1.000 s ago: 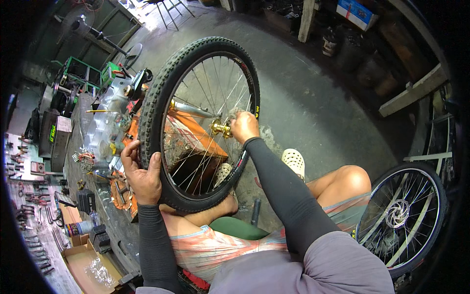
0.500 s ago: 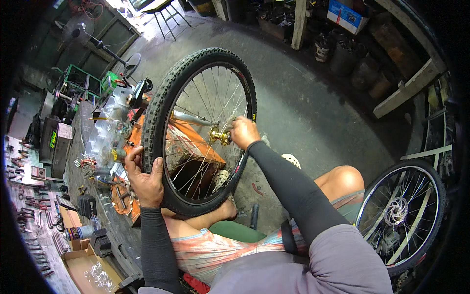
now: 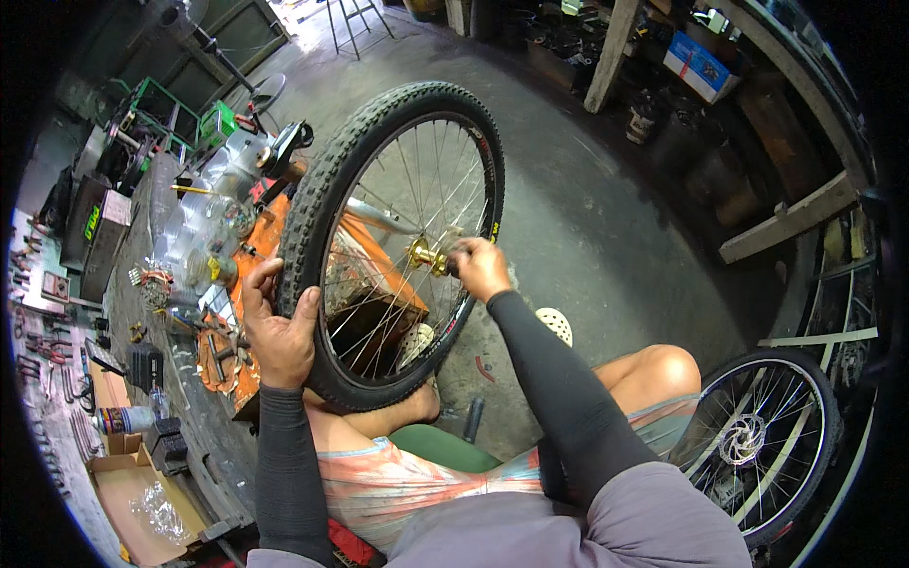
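A bicycle wheel with a knobby black tyre (image 3: 309, 222) stands upright in front of me, its lower part by my leg. My left hand (image 3: 282, 327) is closed around the tyre's near left side, thumb on the sidewall. At the wheel's centre is a gold hub (image 3: 428, 257) with thin spokes running out to the black rim. My right hand (image 3: 483, 270) has its fingers curled at the hub's right end, around the axle end. A dark part shows at the fingertips, too small to make out. Slight blur covers those fingers.
On the left, a workbench (image 3: 156, 312) carries clear plastic containers, tools and an open cardboard box (image 3: 142, 511). An orange stand (image 3: 270, 232) is behind the wheel. Another wheel with a disc rotor (image 3: 743, 439) leans at the right. A wooden post (image 3: 614, 57) stands at the far right.
My right hand has turned at the hub's end, its fingers now curled more toward the axle. The left hand keeps its hold on the tyre. The view has shifted slightly.
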